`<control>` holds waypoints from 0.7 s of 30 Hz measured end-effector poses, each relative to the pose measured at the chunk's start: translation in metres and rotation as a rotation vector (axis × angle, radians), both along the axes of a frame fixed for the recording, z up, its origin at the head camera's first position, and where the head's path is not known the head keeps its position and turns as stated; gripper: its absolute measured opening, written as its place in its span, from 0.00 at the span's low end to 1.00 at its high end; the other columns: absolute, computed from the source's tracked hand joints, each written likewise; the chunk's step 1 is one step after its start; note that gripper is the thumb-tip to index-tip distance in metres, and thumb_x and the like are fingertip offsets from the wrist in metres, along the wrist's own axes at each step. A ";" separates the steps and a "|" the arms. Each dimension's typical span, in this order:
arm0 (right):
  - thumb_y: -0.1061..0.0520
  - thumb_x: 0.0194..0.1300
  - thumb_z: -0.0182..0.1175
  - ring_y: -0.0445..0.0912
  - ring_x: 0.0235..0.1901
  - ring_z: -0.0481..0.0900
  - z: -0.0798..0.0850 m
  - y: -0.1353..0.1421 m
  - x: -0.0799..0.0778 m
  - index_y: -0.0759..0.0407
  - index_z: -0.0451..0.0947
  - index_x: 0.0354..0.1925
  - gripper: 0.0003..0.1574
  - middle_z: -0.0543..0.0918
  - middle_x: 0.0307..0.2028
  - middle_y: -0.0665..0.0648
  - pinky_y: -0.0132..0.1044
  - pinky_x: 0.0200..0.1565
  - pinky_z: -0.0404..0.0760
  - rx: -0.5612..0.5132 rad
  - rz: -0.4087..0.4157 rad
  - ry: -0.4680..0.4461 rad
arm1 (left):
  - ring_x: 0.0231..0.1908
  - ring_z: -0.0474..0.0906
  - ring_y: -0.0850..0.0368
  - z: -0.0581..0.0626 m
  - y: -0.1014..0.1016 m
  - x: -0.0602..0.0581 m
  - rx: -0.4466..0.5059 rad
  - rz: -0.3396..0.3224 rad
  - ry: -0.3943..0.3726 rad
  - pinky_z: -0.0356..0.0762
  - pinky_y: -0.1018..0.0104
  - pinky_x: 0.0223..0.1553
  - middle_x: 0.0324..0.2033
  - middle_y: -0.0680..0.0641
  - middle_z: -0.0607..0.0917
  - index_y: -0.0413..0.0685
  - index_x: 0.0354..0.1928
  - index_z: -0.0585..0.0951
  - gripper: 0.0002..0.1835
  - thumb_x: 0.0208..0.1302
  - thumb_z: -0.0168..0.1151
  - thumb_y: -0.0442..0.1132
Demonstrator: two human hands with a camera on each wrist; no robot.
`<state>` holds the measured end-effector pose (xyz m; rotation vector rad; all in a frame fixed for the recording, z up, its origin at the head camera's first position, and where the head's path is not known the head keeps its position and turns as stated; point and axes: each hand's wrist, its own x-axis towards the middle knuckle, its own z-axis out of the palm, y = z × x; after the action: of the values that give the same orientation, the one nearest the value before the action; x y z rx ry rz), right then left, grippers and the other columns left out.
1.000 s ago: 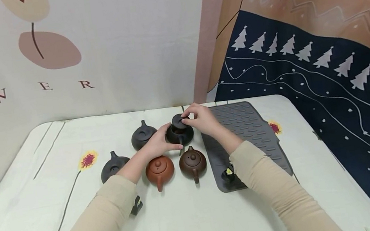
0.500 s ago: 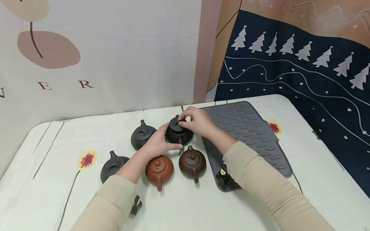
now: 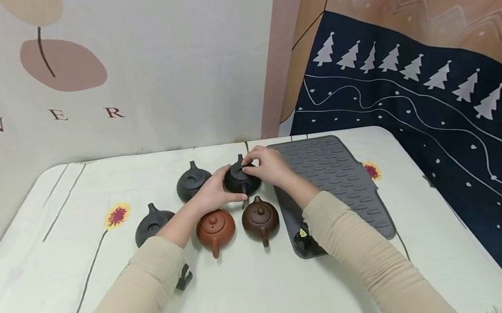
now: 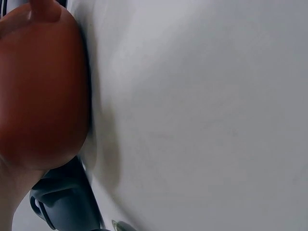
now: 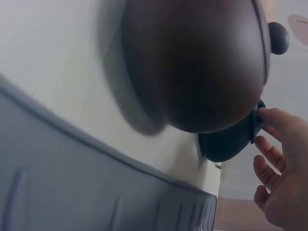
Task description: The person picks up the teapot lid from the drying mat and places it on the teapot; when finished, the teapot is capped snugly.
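A black teapot (image 3: 247,183) stands at the back middle of the table, its lid (image 3: 236,171) seated over the opening. My left hand (image 3: 213,191) holds the pot's left side, thumb towards its near side. With fingertips and thumb, my right hand (image 3: 268,166) pinches the lid's top; in the right wrist view the right hand (image 5: 288,163) shows at the lid, and the brown teapot partly hides the black pot. The reddish-orange teapot (image 3: 215,226) and dark brown teapot (image 3: 260,220) stand just nearer, both lidded. In the left wrist view the reddish-orange teapot (image 4: 45,91) fills the left edge.
Two more dark teapots stand to the left: one dark grey pot (image 3: 192,183) behind the left hand, another dark grey pot (image 3: 151,226) partly hidden by the left forearm. A grey ridged mat (image 3: 338,176) lies at right, under the right forearm. A patterned cloth wall (image 3: 163,83) rises behind.
The lid, earlier lifted and tilted over the black teapot's opening, has come down onto it with my right hand, which moved slightly left. My left hand stays at the pot.
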<state>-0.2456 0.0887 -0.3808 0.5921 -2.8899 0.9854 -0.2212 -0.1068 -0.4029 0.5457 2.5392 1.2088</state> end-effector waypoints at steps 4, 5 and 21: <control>0.51 0.64 0.64 0.46 0.33 0.72 -0.001 0.001 0.000 0.52 0.85 0.40 0.09 0.79 0.43 0.50 0.40 0.38 0.72 0.007 -0.001 -0.011 | 0.68 0.55 0.40 0.001 0.001 0.000 -0.014 0.004 -0.005 0.56 0.47 0.65 0.70 0.33 0.55 0.34 0.73 0.49 0.55 0.54 0.73 0.47; 0.50 0.64 0.64 0.46 0.33 0.72 -0.001 0.001 0.000 0.52 0.85 0.41 0.09 0.79 0.43 0.50 0.40 0.38 0.72 0.007 -0.001 -0.012 | 0.68 0.55 0.40 0.001 0.001 0.000 -0.014 0.002 -0.004 0.56 0.47 0.65 0.70 0.33 0.55 0.34 0.73 0.49 0.55 0.54 0.73 0.47; 0.51 0.64 0.64 0.46 0.33 0.72 0.006 0.011 0.005 0.54 0.84 0.46 0.14 0.80 0.46 0.51 0.39 0.34 0.72 -0.043 0.014 0.004 | 0.68 0.54 0.38 0.010 -0.004 -0.001 -0.003 0.004 -0.019 0.57 0.45 0.64 0.71 0.34 0.53 0.38 0.74 0.49 0.55 0.54 0.73 0.50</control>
<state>-0.2403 0.0998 -0.3752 0.6116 -2.8576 1.0434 -0.2218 -0.1108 -0.3931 0.5256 2.5277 1.2053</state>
